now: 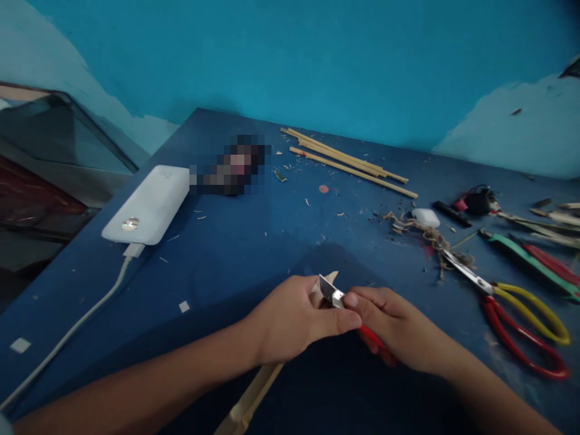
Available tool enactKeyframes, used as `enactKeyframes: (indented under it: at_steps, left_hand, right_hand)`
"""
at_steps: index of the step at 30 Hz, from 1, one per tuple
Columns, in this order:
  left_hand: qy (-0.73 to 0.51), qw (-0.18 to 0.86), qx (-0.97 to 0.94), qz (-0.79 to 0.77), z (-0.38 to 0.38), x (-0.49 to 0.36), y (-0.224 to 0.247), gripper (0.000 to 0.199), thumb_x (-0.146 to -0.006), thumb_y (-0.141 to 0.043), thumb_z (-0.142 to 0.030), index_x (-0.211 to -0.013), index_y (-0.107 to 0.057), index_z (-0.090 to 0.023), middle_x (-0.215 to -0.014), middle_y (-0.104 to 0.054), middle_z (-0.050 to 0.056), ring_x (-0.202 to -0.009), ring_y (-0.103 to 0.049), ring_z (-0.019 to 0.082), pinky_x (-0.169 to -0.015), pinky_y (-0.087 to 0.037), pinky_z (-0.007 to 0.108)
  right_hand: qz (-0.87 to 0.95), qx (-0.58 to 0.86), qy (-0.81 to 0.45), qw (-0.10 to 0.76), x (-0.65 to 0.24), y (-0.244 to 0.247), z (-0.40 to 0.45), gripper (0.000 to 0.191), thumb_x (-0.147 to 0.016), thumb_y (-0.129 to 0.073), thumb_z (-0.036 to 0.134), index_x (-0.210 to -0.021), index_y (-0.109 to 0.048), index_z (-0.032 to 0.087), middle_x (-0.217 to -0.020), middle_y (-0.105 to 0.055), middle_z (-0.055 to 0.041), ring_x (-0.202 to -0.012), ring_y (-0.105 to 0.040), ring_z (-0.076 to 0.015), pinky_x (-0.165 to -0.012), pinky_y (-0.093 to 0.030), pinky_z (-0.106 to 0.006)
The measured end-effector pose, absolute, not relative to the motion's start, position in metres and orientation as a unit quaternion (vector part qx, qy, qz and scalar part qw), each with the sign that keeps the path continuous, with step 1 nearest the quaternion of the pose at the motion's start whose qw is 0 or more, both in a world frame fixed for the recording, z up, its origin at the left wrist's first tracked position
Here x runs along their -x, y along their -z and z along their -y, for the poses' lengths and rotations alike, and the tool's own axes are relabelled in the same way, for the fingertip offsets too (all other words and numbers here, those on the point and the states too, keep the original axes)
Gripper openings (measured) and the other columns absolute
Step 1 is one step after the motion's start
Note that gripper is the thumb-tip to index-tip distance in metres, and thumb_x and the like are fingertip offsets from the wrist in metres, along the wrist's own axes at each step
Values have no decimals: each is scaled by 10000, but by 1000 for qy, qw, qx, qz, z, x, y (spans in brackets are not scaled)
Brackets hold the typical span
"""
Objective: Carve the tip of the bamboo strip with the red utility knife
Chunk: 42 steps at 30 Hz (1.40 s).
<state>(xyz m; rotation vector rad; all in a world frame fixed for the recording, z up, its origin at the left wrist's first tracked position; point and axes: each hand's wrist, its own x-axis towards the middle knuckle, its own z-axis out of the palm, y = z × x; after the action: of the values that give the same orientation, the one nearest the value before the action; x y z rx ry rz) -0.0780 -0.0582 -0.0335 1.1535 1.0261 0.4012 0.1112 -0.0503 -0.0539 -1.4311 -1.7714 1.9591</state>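
Note:
My left hand is wrapped round a pale bamboo stick, whose lower end slants down toward the bottom edge of the view. The stick's cut, pointed tip shows above my left fingers. In my right hand is a red utility knife, its blade out and lying against the stick near that tip. My left thumb reaches across to the knife, close to my right thumb. My right fingers are closed on the red handle and partly hidden behind it.
Several thin bamboo sticks lie at the back. Scissors with red and yellow handles, tangled twine and a green-handled tool are at right. A white power bank with a cable lies left on the blue table.

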Motion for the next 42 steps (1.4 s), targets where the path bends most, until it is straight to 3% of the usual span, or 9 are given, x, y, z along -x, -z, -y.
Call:
enactKeyframes:
  at_steps: [8,12,22,27,31,42]
  left_hand:
    - [-155,742,-480,-442,58,78,36,255,-720,-647,-411,-737,-574,-168,-475,-315,-93,-390,-303,57,-343,-237,171]
    - [-165,744,-479,-437,58,75,32,193,-764,-608,-367,-757,-608,-174,-514,-420,-82,-392,-306,43,-379,-226,180]
    - [-200,625,-549,-518,62,72,35,244,-798,-508,-394,-821,-643,-191,-670,-617,-12,-612,-523,134,-567,-391,229]
    - [-207,615,-560,-515,65,69,38,282,-834,-464,-415,-838,-633,-189,-758,-646,0,-691,-549,143,-627,-406,226]
    - [-205,623,-556,-511,65,68,38,274,-847,-450,-400,-836,-623,-187,-776,-620,-12,-686,-505,126,-626,-378,223]
    - [-207,609,-541,-542,66,68,37,313,-826,-475,-418,-637,-475,-168,-578,-366,-63,-536,-313,84,-488,-261,213]
  right_hand:
    - [549,495,-673,35,-116,53,49,431,-881,-411,547,-654,-454,183,-467,-466,78,-301,-396,-28,-285,-291,-107]
    - [545,499,-673,36,-114,53,49,434,-875,-406,561,-653,-446,190,-460,-451,84,-295,-376,-31,-274,-283,-112]
    - [602,510,-606,99,-106,51,50,426,-913,-350,520,-642,-423,199,-476,-449,70,-331,-392,-50,-325,-299,-145]
    - [654,530,-523,131,-104,55,56,429,-923,-334,508,-631,-419,206,-485,-460,51,-377,-441,-74,-356,-335,-164]
    - [682,531,-482,145,-103,58,60,426,-935,-312,490,-631,-417,212,-481,-467,44,-395,-456,-89,-375,-347,-180]
    - [659,542,-499,153,-97,50,61,421,-940,-303,481,-633,-409,213,-494,-468,39,-411,-469,-91,-380,-372,-178]
